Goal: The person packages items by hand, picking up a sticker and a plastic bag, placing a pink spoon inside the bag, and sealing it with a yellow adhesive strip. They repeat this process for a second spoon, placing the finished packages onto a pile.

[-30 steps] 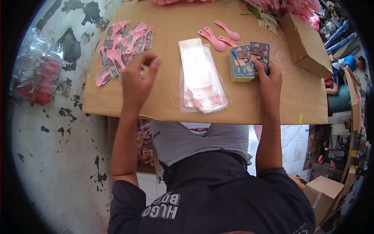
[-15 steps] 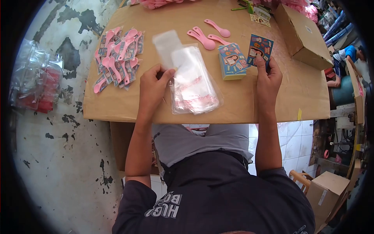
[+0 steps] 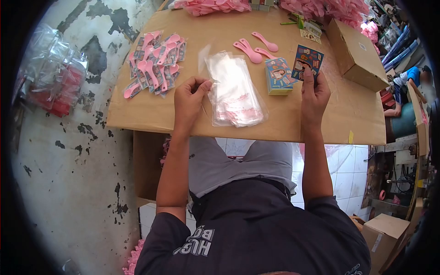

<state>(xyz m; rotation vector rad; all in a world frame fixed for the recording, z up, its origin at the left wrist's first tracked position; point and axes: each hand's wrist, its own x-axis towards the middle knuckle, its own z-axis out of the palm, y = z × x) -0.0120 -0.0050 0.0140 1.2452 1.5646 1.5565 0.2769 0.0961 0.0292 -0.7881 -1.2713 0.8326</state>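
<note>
My left hand [image 3: 189, 101] pinches a clear plastic bag [image 3: 205, 58] between thumb and fingers; the bag shows only faintly, seen nearly edge-on. Right beside it lies a stack of clear plastic bags [image 3: 233, 87] with reddish print along the near end. In my right hand [image 3: 315, 98] is a blue printed card [image 3: 314, 58], gripped at its lower edge with the thumb on top. A thick stack of matching cards [image 3: 278, 75] stands just left of that hand. Several loose pink spoons [image 3: 250, 51] lie beyond the stacks.
Packed pink spoons [image 3: 156, 64] form a pile at the table's left. A cardboard box [image 3: 357, 55] sits at the right edge, with green-handled tools [image 3: 298, 21] near it. Pink items [image 3: 215, 5] are heaped along the far edge. Another person [image 3: 410, 80] is at far right.
The bag in my left hand has turned from facing me to nearly edge-on. My right hand still holds the card, tilted slightly differently. The whole view has shifted a little.
</note>
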